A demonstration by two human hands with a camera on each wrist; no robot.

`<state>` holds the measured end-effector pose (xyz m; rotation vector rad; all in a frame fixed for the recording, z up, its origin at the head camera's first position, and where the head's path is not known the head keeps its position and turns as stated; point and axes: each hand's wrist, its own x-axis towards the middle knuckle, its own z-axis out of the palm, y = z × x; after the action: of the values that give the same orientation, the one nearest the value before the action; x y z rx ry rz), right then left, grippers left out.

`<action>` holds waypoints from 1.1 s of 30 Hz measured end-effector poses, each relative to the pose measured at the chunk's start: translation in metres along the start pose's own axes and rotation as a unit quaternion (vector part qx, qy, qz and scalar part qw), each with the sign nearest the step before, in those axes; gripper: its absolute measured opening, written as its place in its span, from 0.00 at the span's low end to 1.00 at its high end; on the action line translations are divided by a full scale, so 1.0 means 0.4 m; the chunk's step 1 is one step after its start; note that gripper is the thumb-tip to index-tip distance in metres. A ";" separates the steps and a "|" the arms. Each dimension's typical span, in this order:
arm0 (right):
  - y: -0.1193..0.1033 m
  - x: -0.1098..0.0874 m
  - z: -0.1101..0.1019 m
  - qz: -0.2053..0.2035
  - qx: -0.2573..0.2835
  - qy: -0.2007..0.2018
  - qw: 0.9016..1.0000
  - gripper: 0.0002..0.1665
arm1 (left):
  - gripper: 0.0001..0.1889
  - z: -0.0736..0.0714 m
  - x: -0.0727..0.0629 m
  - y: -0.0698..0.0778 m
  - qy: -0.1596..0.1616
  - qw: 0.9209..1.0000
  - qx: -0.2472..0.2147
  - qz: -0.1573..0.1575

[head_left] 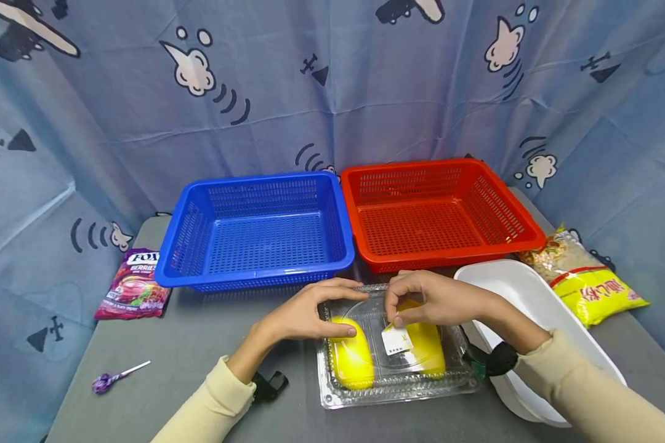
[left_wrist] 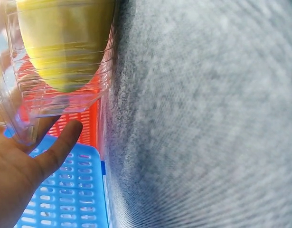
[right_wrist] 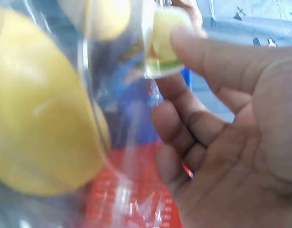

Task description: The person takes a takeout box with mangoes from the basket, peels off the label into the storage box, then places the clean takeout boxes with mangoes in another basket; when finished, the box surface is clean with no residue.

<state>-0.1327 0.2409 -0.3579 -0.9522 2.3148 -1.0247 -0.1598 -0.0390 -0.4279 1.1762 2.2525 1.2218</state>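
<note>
A clear plastic clamshell box (head_left: 401,391) stands on the grey table in front of the person. Through its lid show two yellow oblong fruits, one on the left (head_left: 353,360) and one on the right (head_left: 429,351). My right hand (head_left: 435,298) pinches the upper edge of a small white label (head_left: 397,341) on the lid between thumb and fingers. In the right wrist view the label (right_wrist: 167,47) shows yellow and green under the thumb. Across the box's left side my left hand (head_left: 305,311) rests with spread fingers, its thumb lying over the lid.
Behind the box stand a blue basket (head_left: 196,284) and a red basket (head_left: 449,255). To the right are a white tub (head_left: 587,357) and a yellow food bag (head_left: 601,292). At left lie a purple candy bag (head_left: 135,289) and a wrapped lollipop (head_left: 104,383).
</note>
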 end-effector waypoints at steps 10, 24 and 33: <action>0.026 -0.003 -0.012 -0.015 0.041 -0.027 0.999 0.04 | 0.30 -0.004 -0.004 0.002 0.001 1.000 0.000 -0.003; 0.020 -0.004 -0.009 0.025 0.042 -0.021 0.999 0.21 | 0.30 -0.006 -0.002 0.004 -0.002 1.000 -0.002 -0.001; 0.015 -0.005 -0.016 -0.010 0.011 -0.024 1.000 0.04 | 0.32 0.000 0.003 -0.002 -0.006 1.000 -0.002 -0.007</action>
<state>-0.1376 0.2484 -0.3584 -0.9822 2.2549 -1.0228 -0.1606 -0.0383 -0.4285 1.1627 2.2443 1.2098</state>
